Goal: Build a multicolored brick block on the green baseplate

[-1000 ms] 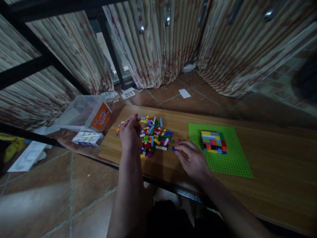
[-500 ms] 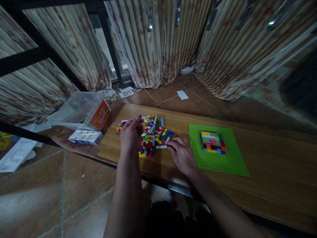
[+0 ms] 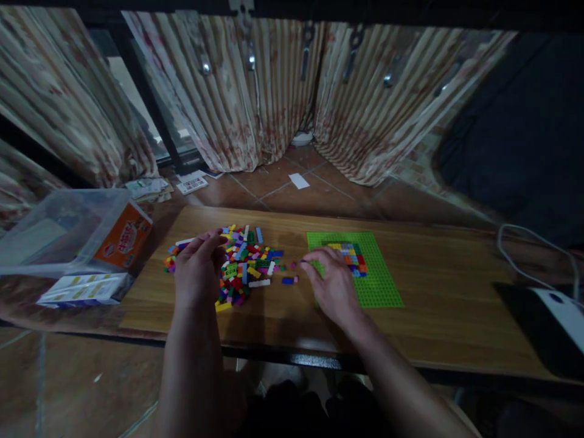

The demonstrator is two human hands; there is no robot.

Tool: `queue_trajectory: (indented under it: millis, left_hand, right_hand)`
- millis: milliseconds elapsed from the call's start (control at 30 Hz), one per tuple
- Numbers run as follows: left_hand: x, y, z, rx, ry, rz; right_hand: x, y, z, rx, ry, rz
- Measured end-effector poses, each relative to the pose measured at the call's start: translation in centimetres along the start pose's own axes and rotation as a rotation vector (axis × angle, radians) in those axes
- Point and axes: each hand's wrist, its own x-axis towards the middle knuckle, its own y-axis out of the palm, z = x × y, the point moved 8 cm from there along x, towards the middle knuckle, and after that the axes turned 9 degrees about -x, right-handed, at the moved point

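My left hand [image 3: 199, 261] hovers over the left part of a heap of mixed toy bricks [image 3: 237, 283]. Its fingers are curled together, and whatever they may hold is hidden. My right hand [image 3: 332, 283] is at the left edge of a green studded baseplate [image 3: 381, 283], thumb and forefinger pinched. A small dark spot shows at those fingertips, too small to name. Behind this hand, a low block of multicoloured bricks [image 3: 358, 260] sits on the baseplate, partly covered by the hand. A blue brick [image 3: 287, 281] and a few tiny pink and green pieces lie between heap and baseplate.
All of this lies on a long wooden bench [image 3: 438, 292]. At the left stand a clear plastic bin [image 3: 68, 225] with an orange label and a white box [image 3: 84, 289]. A black-and-white object [image 3: 542, 322] with a cable lies at the right end. Curtains [image 3: 269, 97] hang behind.
My right hand has moved from the heap's right edge to the baseplate, exposing small loose bricks between them. My left hand stays over the heap. The view has swung right.
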Motion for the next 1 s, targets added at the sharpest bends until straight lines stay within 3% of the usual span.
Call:
queue_trajectory:
  millis: [100, 233, 400, 500, 700, 1000]
  left_hand:
    - [-0.8, 1.2, 0.9, 0.038, -0.017, 0.049]
    - [-3.5, 4.4, 3.8, 0.19, -0.107, 0.213]
    - [-8.3, 9.3, 8.2, 0.429, -0.158, 0.604]
    - [-9.9, 10.5, 9.8, 0.516, -0.131, 0.732]
    - [-9.4, 10.3, 10.8, 0.583, -0.128, 0.75]
    - [-8.9, 10.4, 10.6, 0.675, -0.078, 0.769]
  right_hand:
    - [0.2, -4.0, -4.3, -0.035, 0.156, -0.099]
    - [-0.6, -7.1, -9.3, -0.117, 0.289, -0.102]
    - [-1.7, -7.0, -11.3, -0.103, 0.218, -0.028]
    - [-2.1, -6.5, -11.6, -0.117, 0.153, -0.013]
    - [-2.0, -5.9, -12.1, -0.104, 0.062, -0.006]
    - [-2.1, -5.1, -12.4, 0.009, 0.041, -0.01]
